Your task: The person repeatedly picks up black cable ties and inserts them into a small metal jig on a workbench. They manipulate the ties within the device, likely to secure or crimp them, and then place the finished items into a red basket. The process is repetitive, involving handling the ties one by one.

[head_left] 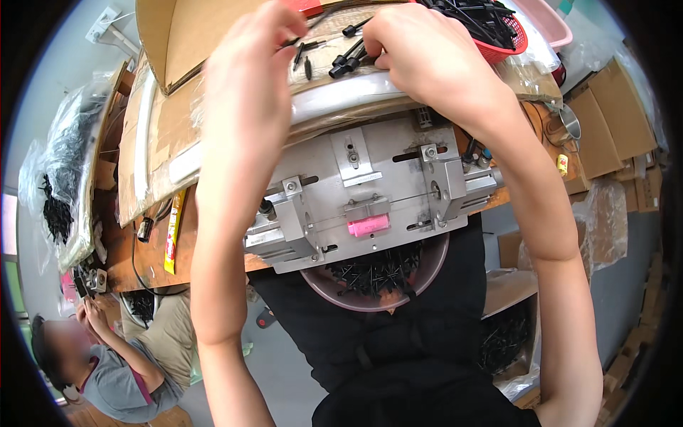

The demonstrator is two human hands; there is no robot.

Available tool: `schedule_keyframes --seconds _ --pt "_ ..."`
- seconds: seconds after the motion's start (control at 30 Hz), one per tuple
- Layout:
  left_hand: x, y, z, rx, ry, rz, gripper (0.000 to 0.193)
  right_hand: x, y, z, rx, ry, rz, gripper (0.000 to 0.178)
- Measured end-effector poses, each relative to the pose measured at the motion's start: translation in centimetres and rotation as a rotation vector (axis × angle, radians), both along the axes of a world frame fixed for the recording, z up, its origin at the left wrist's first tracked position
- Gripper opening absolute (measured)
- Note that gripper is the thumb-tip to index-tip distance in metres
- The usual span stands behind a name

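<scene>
My left hand (249, 71) is raised over the cardboard-covered ledge, blurred, its fingers bent beside small dark pins (307, 67). Whether it grips anything is unclear. Across from it, my right hand (420, 53) curls its fingers down on black rod-shaped parts (345, 65) with thick ends; the fingertips are partly hidden. Between my forearms sits a metal fixture (320, 181) with a clamp block on each side. A pink piece (368, 225) rests at the middle of its front. Below the fixture, a round basin (432, 274) on my lap holds many thin black parts.
A red basket (514, 48) heaped with black parts stands behind my right hand. At the far left of the ledge is an open cardboard box (160, 43). A yellow packet (173, 231) lies on the wooden bench. A co-worker (128, 363) sits at the lower left.
</scene>
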State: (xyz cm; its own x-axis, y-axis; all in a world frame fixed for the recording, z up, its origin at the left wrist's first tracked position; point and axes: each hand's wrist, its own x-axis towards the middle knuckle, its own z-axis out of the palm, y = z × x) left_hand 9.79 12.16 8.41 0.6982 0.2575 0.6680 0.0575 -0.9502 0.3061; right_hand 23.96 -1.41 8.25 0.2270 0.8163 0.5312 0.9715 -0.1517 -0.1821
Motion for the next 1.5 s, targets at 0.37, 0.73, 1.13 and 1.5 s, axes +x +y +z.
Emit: schedule_keyframes --seconds 0.37,0.73,1.13,1.5 --pt "-9.6 -9.4 -5.5 -0.106 -0.201 0.017 0.036 -5.3 -5.5 -0.5 0.280 0.997 0.273 0.013" --pt "-9.6 -13.0 -7.8 0.118 0.016 -0.036 0.042 -7.1 -6.9 -3.4 0.347 1.693 0.281 0.020" --pt "-11.0 -12.5 -6.9 -0.294 0.051 -0.327 0.058 -5.9 -8.3 -1.0 -0.004 1.661 0.223 0.014" --pt "-10.4 -15.6 -11.1 -0.158 0.303 0.073 0.063 -8.5 -8.8 -4.2 0.313 1.227 0.037 0.022"
